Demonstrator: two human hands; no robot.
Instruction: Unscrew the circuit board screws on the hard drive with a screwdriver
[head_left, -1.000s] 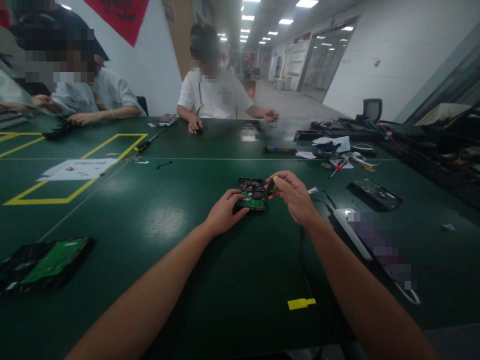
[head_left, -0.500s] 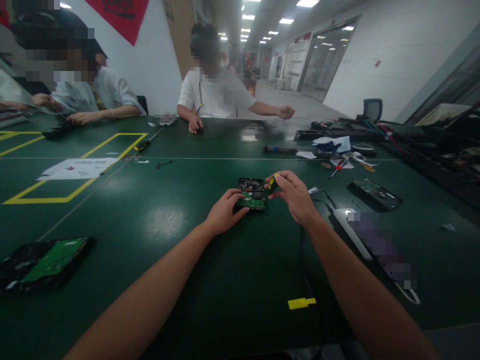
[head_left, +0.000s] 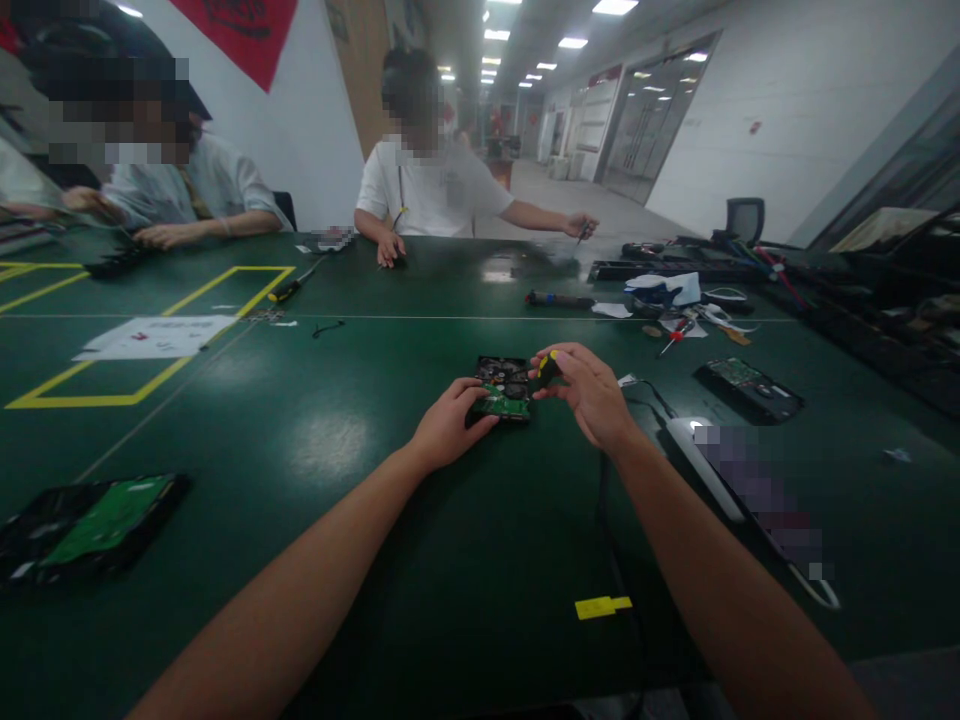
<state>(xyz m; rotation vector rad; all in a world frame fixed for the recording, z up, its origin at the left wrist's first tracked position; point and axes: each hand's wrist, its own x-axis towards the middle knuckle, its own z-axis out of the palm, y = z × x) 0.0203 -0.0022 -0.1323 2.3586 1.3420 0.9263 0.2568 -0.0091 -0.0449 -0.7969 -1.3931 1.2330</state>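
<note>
A hard drive [head_left: 516, 379] lies on the green table [head_left: 420, 560] in front of me, its green circuit board [head_left: 508, 405] facing up at the near end. My left hand [head_left: 450, 420] is closed around the drive's left side, with fingers on the board and the thumb along the near edge. My right hand [head_left: 589, 390] holds a yellow and black screwdriver [head_left: 550, 369] by its handle, just right of the drive. The screwdriver's tip cannot be made out.
Another hard drive [head_left: 97, 525] lies at the near left, another [head_left: 751, 388] at the right. A phone-like device [head_left: 757, 490] with a cable is beside my right forearm. A red screwdriver [head_left: 677, 335] lies among scraps. Two co-workers sit across the table, near a paper sheet [head_left: 157, 337].
The screwdriver handle in my right hand has turned slightly. My left hand and the hard drive stay in place. The co-worker's outstretched hand opposite has shifted a little to the right.
</note>
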